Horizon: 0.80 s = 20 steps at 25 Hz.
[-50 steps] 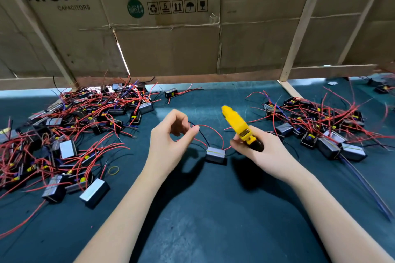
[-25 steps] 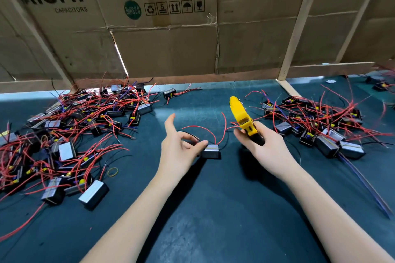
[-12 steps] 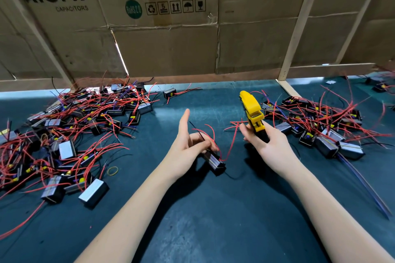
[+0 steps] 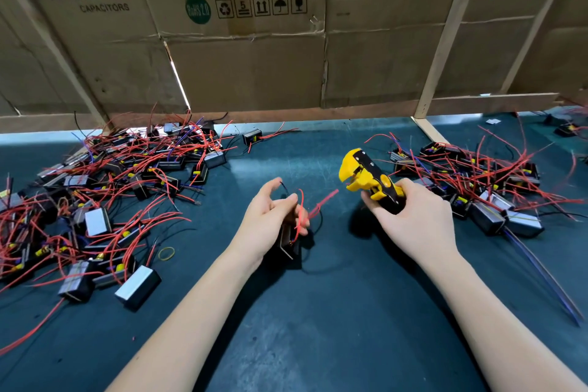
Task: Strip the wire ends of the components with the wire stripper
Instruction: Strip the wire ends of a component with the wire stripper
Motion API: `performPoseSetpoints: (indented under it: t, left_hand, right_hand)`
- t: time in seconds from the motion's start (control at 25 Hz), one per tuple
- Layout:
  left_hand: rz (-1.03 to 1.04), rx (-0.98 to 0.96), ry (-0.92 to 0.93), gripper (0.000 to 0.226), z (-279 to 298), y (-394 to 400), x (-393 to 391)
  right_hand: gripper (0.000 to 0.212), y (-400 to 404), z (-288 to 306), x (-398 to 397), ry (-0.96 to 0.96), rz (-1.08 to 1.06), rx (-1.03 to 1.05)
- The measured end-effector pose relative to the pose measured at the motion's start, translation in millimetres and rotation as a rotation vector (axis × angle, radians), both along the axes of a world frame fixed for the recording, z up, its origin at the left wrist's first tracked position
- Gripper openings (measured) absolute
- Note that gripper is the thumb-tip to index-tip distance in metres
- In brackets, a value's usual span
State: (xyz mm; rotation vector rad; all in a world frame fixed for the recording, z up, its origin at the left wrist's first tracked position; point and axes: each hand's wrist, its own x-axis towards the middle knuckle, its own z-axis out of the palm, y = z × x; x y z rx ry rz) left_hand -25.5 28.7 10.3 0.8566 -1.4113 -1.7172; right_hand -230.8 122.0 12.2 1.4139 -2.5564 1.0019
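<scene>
On the mat (image 4: 318,312), two hands: left hand (image 4: 270,223) perhaps round one component (image 4: 291,245), right hand (image 4: 413,219) round one wire stripper (image 4: 369,180).

The left hand (image 4: 270,219) has lifted the component (image 4: 290,245) upright, and the wire stripper (image 4: 370,183) has turned toward its wires.

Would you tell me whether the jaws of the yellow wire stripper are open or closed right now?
Open: the wire stripper in the right hand shows a clear gap at its head, and the red wire end has not entered it.
</scene>
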Motion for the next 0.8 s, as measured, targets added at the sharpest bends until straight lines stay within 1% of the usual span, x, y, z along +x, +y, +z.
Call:
performPoseSetpoints:
  t: [0.08, 0.16, 0.28, 0.4, 0.56, 0.68, 0.8]
  left_hand:
    - [-0.036, -0.031, -0.071, 0.037, 1, 1, 1]
    - [-0.088, -0.113, -0.171, 0.028, 1, 2, 2]
    - [-0.140, -0.289, -0.269, 0.033, 5, 4, 3]
    - [-0.246, -0.434, -0.260, 0.039, 11, 9, 4]
    - [-0.318, -0.464, -0.210, 0.036, 13, 12, 5]
    - [-0.304, -0.494, -0.255, 0.035, 10, 11, 4]
    - [-0.265, -0.520, -0.323, 0.035, 7, 10, 3]
  right_hand:
    - [0.047, 0, 0, -1, 0.021, -0.026, 0.019]
    - [0.050, 0, -2, -3, 0.072, -0.047, 0.049]
    - [0.053, -1, -6, -4, 0.176, -0.077, 0.077]
    - [0.052, -3, -10, -3, 0.236, -0.107, 0.074]
    - [0.052, -4, -14, -5, 0.281, -0.136, 0.080]
    - [0.053, -6, -14, -4, 0.318, -0.149, 0.103]
    - [0.053, -5, -13, -2, 0.352, -0.140, 0.070]
